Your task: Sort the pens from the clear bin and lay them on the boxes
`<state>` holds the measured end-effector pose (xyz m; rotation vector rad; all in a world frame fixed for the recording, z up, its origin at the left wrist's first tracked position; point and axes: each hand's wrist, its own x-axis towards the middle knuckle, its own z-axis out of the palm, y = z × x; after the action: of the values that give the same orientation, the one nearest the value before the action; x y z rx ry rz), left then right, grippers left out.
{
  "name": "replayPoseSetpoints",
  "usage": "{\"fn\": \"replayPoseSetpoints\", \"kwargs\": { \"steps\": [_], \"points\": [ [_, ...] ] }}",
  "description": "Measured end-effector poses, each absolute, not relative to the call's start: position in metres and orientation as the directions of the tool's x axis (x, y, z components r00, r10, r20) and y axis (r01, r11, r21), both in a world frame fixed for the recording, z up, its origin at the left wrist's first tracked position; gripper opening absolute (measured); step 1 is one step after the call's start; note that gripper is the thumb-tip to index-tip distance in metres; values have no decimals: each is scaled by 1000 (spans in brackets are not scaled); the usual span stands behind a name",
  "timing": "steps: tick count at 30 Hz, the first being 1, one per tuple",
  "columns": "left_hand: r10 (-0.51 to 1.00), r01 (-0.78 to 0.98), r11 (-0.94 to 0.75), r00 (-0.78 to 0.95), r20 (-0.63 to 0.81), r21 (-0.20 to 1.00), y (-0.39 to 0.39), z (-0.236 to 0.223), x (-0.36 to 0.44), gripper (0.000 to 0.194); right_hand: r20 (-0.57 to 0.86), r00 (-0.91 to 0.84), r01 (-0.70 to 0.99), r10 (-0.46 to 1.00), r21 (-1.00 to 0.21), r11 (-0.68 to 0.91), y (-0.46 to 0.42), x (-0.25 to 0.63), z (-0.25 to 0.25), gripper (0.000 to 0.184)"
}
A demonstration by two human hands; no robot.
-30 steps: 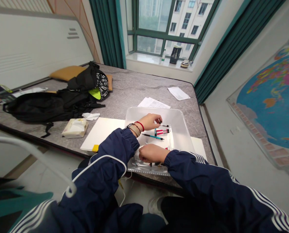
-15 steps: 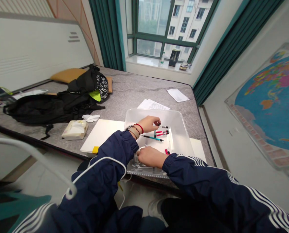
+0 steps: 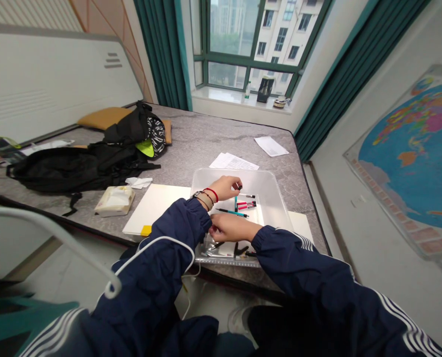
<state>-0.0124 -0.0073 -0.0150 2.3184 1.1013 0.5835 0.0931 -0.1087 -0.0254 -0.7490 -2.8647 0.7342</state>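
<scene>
My left hand (image 3: 224, 188) hangs over a transparent plastic box (image 3: 275, 196), its fingertips pinching a small dark pen part (image 3: 240, 187). Below it, my right hand (image 3: 230, 228) lies curled across the box, and I cannot tell whether it grips anything. A teal pen (image 3: 232, 212) lies on the white sheet in the box, next to several red-and-black pen pieces (image 3: 247, 205). Small black parts (image 3: 241, 250) sit in the box's near end, close to my right wrist.
The box stands on a white board (image 3: 154, 206) on a grey stone-patterned surface (image 3: 206, 134). A tissue box (image 3: 115, 201) and a black backpack (image 3: 76, 166) lie to the left, loose papers (image 3: 234, 161) behind. A white cable (image 3: 161, 239) crosses my left sleeve.
My right hand has risen toward the middle of the box, uncovering the black parts in the near end. My left hand has shifted slightly left, still pinching the dark part.
</scene>
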Motion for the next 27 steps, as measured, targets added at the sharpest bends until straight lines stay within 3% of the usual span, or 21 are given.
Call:
{"fn": "replayPoseSetpoints", "kwargs": {
  "steps": [4, 7, 12, 17, 19, 22, 27],
  "points": [
    [832, 638, -513, 534, 150, 574, 1, -20, -16, 23, -110, -797, 467, 594, -736, 490, -88, 108, -22, 9],
    [861, 662, -477, 484, 156, 578, 7, -23, -18, 22, -212, -750, 454, 627, -854, 255, -70, 124, -24, 8],
    [877, 677, -466, 439, 196, 570, 9, -23, -19, 23, -148, -579, 297, 801, -954, 39, -52, 142, -21, 18],
    [915, 718, -393, 366, 169, 575, 7, -20, -22, 20, -196, -545, 103, 815, -981, -166, -54, 147, -7, 14],
    [926, 728, -366, 346, 150, 580, 7, -20, -23, 19, -172, -456, -32, 873, -977, -209, -53, 150, -3, 20],
    [931, 730, -354, 335, 144, 584, 9, -20, -23, 18, -93, -239, -211, 966, -967, -145, -48, 154, -3, 30],
    [907, 692, -403, 390, 159, 599, 11, -23, -19, 16, -55, -86, -179, 995, -981, -69, -39, 155, -10, 34]
  ]
}}
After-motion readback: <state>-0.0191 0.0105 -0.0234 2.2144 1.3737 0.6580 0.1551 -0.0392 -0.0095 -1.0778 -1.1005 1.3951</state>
